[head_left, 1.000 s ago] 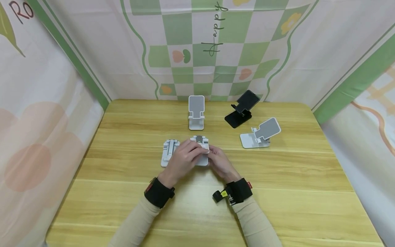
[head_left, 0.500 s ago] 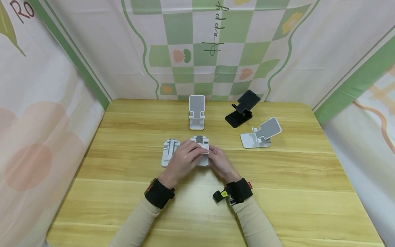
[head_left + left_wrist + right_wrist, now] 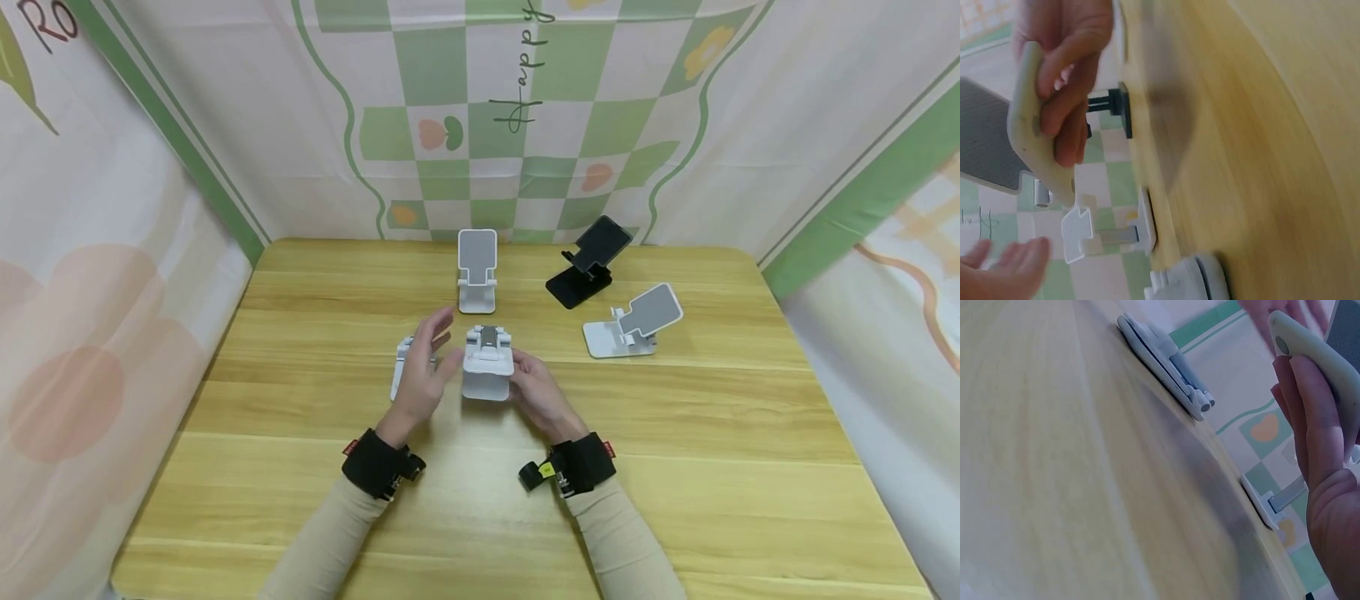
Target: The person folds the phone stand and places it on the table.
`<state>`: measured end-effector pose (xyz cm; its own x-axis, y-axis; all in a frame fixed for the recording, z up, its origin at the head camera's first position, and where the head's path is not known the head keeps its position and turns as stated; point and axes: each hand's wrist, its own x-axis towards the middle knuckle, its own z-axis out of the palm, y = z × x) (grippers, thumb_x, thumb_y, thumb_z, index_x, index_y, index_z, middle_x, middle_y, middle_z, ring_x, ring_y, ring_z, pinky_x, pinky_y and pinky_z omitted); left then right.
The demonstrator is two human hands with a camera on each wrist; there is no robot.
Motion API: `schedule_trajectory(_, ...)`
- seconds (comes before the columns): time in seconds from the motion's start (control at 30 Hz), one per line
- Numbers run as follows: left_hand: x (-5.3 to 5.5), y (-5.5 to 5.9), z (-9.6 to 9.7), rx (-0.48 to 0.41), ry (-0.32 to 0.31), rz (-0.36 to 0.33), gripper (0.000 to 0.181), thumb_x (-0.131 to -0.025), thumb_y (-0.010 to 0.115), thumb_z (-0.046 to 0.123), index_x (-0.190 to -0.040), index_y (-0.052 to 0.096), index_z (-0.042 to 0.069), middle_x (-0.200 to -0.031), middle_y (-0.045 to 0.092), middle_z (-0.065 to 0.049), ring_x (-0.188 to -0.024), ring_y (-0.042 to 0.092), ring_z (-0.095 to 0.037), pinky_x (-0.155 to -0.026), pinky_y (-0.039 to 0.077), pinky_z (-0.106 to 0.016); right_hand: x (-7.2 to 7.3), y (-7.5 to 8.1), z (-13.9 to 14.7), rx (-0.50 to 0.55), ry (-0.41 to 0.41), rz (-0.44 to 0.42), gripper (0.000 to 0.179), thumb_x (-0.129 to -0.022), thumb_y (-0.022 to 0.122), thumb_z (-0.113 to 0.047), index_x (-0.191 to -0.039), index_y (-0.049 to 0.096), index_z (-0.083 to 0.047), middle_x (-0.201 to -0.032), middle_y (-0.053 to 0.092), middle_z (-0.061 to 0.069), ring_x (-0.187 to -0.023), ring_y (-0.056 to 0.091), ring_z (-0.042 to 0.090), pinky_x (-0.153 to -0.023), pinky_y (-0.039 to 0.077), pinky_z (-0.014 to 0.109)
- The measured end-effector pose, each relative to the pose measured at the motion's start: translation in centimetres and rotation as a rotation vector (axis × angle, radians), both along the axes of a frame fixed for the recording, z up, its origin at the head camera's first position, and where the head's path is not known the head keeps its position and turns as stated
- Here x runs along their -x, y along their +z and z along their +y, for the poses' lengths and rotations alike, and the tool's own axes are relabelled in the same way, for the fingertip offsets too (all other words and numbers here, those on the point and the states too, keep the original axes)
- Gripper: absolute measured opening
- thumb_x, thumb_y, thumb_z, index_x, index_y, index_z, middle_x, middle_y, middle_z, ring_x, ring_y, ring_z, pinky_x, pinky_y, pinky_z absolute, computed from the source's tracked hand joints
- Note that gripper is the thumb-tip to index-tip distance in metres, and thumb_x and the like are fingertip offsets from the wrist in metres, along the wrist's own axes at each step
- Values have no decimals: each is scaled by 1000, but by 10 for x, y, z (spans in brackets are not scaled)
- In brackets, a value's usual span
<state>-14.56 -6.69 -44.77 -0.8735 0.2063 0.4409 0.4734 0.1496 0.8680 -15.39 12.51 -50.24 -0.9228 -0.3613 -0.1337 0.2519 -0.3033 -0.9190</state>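
Note:
My right hand [image 3: 542,396] grips a white phone stand [image 3: 487,362] by its side, fingers curled under the base. The left and right wrist views show this stand lifted over the table, its grey padded plate [image 3: 985,140] opened at an angle from the base. My left hand [image 3: 422,375] is off the stand, just to its left, with fingers extended and nothing held. Behind the left hand, a folded white phone stand [image 3: 400,367] lies flat on the table, partly hidden in the head view; the right wrist view shows the folded stand [image 3: 1160,362] more fully.
Farther back on the wooden table [image 3: 300,350] an unfolded white stand [image 3: 477,267] stands upright. To its right are a black stand [image 3: 588,262] and another unfolded white stand [image 3: 633,325]. A patterned cloth [image 3: 427,75] hangs behind the table.
My left hand has let go of the stand's plate and moved left, its fingers spreading. The stand stays in my right hand, its plate tilted slightly differently.

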Motion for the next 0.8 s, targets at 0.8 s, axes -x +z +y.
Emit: schedule_trajectory(0.8,10,-14,2,-166,-135,-851,62,-90,50,52,-126,53,2,-115,59,-13,-104,53,-29,-94,42,-45,0,-2,3,-57,3,13,47,-98,42,-6,-140,31,12,-142,40,27,-120,50,26,-95,48,31)
